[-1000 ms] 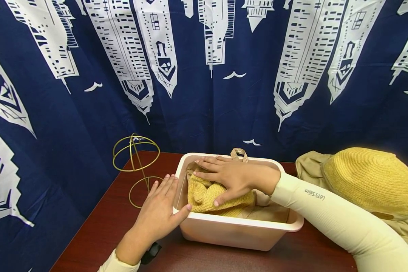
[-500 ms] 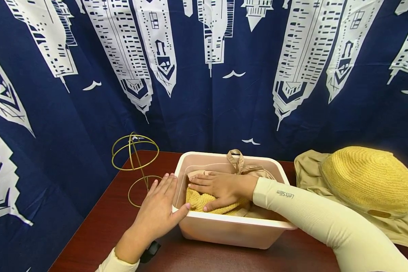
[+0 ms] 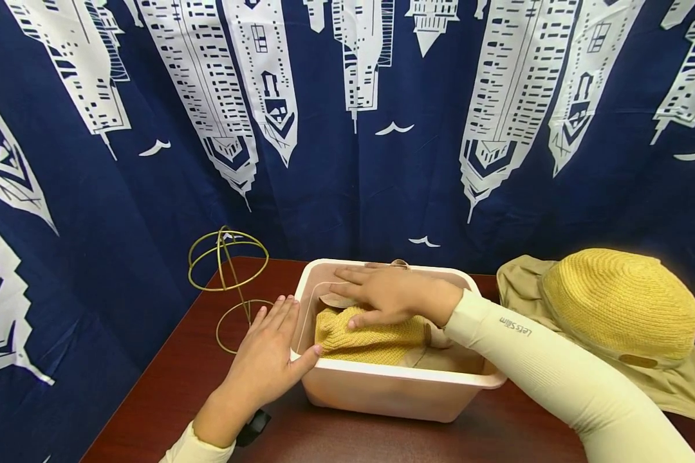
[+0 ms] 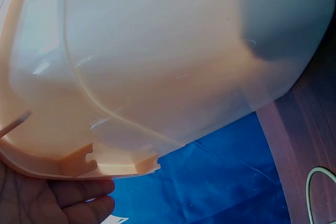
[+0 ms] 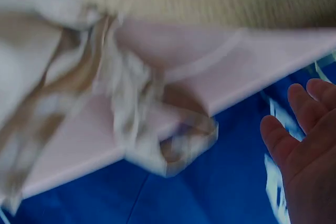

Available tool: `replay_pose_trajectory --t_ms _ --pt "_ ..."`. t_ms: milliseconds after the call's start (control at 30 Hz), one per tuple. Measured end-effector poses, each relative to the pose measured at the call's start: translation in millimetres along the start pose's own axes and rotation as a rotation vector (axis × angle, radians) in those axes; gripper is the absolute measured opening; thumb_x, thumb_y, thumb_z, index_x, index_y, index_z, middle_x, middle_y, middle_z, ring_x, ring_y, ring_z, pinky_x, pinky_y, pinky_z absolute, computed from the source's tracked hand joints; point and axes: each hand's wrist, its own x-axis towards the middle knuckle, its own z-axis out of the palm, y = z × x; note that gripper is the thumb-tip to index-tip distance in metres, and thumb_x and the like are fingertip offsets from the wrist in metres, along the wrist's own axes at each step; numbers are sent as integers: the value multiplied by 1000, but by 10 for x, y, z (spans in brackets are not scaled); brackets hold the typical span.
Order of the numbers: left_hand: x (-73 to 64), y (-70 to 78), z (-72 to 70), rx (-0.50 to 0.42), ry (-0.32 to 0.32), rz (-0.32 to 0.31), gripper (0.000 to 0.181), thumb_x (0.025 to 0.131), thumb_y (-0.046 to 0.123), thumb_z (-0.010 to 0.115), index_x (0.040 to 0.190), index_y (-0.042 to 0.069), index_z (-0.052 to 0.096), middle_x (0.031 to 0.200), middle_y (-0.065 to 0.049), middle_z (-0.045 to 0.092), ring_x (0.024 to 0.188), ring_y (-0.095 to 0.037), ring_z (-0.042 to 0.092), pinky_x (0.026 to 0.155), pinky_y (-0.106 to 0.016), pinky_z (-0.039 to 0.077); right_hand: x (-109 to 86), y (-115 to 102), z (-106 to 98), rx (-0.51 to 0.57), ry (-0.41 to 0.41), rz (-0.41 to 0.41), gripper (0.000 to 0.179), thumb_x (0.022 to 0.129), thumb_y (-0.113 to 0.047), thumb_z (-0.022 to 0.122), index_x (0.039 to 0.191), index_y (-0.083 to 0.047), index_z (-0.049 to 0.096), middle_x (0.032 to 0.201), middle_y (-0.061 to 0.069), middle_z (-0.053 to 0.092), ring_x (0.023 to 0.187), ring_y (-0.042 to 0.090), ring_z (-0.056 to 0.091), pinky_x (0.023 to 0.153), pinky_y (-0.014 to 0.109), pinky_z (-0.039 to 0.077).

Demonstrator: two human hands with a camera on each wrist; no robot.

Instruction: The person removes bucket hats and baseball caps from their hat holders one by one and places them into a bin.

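Note:
A pale pink plastic bin [image 3: 382,393] holds a crumpled yellow knit hat [image 3: 347,337] with beige cloth around it. My left hand [image 3: 269,357] rests at the bin's left corner, fingers straight along the rim; the left wrist view shows its fingers [image 4: 86,195] just beyond the rim's edge. Over the bin, my right hand [image 3: 394,296] spreads its fingers above the yellow knit, palm down, hiding part of the contents. A beige fabric tie [image 5: 136,114] hangs over the bin's edge in the right wrist view, blurred, with the right hand [image 5: 310,150] apart from it.
Right of the bin lies another yellow hat [image 3: 625,302] with a wide beige brim [image 3: 518,283]. A gold wire stand [image 3: 226,257] is at the left on the dark red table [image 3: 168,386]. Behind hangs a navy curtain [image 3: 324,212] with white building prints.
My right hand pressed lower onto the yellow hat half a second ago, and has since lifted up and back. The left hand has stayed at the bin's corner.

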Motion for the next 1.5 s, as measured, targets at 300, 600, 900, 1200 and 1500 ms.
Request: replay_pose_trajectory --t_ms 300,600,900,1200,1500 --pt "-28 -2 23 1 19 2 84 93 60 54 143 -6 47 148 -21 46 143 -33 35 116 -53 25 -426 202 -343 -6 156 132 74 97 -60 49 156 -18 35 162 12 25 148 30 24 116 54 25" --pt "-23 7 6 18 25 12 85 92 61 55 142 -7 48 147 -22 47 142 -34 36 116 -51 25 -916 262 -412 -47 252 211 71 94 -53 60 151 -13 45 159 14 31 146 33 27 115 55 25" --pt "-6 -1 -2 61 -1 20 85 91 62 53 143 -6 48 148 -20 47 143 -33 33 117 -50 24 -1345 286 -324 -102 318 287 68 94 -48 63 148 -11 48 156 16 36 144 35 30 112 56 27" --pt "23 12 -20 93 -10 38 86 91 63 53 141 -6 50 146 -21 48 142 -34 36 116 -50 26 -1778 389 -219 -141 456 332 67 90 -46 69 144 -10 52 152 18 41 141 37 35 115 51 25" --pt "10 24 -16 88 -12 30 86 92 64 52 142 -5 49 147 -20 48 142 -33 37 116 -49 26 -2267 500 -100 -125 509 430 68 86 -44 73 141 -7 55 149 22 44 141 38 35 118 50 21"
